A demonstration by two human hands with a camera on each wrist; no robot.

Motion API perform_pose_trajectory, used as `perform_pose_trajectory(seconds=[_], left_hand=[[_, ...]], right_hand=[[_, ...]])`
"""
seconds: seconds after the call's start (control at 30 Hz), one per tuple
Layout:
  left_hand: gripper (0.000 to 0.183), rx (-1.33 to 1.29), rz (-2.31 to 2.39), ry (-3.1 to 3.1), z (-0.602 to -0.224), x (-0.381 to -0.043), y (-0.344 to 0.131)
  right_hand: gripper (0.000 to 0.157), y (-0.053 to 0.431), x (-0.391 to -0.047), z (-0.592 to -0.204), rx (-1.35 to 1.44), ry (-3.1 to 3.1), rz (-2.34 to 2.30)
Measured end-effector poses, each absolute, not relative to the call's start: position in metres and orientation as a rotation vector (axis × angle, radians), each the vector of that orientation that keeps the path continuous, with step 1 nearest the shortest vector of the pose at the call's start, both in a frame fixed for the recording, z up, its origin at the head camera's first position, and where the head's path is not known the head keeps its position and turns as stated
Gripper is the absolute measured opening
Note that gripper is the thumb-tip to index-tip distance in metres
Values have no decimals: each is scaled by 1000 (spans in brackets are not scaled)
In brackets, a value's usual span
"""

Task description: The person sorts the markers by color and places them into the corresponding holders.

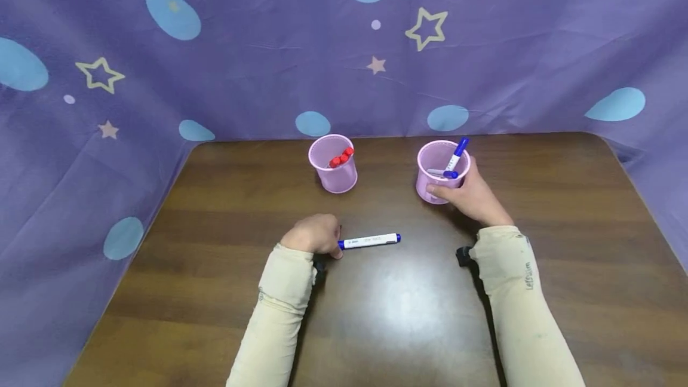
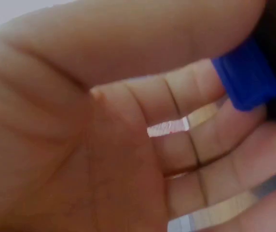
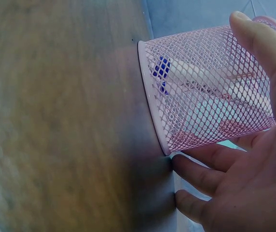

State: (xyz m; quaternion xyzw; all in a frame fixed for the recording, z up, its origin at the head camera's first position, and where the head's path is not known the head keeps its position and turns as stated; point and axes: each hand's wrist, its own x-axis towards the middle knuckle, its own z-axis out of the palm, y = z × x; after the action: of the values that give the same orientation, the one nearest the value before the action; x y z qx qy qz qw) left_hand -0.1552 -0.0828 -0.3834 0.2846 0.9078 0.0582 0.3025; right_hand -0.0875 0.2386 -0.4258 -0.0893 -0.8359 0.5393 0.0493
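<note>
In the head view my left hand pinches one blue end of a white marker, which points to the right, low over the table. The left wrist view shows that blue end between thumb and fingers. Farther right, my right hand grips a pink mesh cup by its right side, thumb across the front. Two blue-ended markers lean inside this cup. The right wrist view shows the cup's mesh wall with the markers behind it and my thumb and fingers around it.
A second pink mesh cup stands left of the held one, with several red-capped markers inside. Both cups are near the back of the brown wooden table. A purple patterned cloth hangs behind the table.
</note>
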Motion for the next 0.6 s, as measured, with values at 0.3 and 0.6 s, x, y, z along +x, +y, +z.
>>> perform_pose_trajectory(seconds=[0.3,0.6], left_hand=[[20,888,567,2467,-372,-166,-121],[16,1092,1019,2614,-344,-168,-132]], right_hand=[[99,208,-105,-430,-276,-2545,1686],[98,185,-123,-430,-297,-2564,1648]])
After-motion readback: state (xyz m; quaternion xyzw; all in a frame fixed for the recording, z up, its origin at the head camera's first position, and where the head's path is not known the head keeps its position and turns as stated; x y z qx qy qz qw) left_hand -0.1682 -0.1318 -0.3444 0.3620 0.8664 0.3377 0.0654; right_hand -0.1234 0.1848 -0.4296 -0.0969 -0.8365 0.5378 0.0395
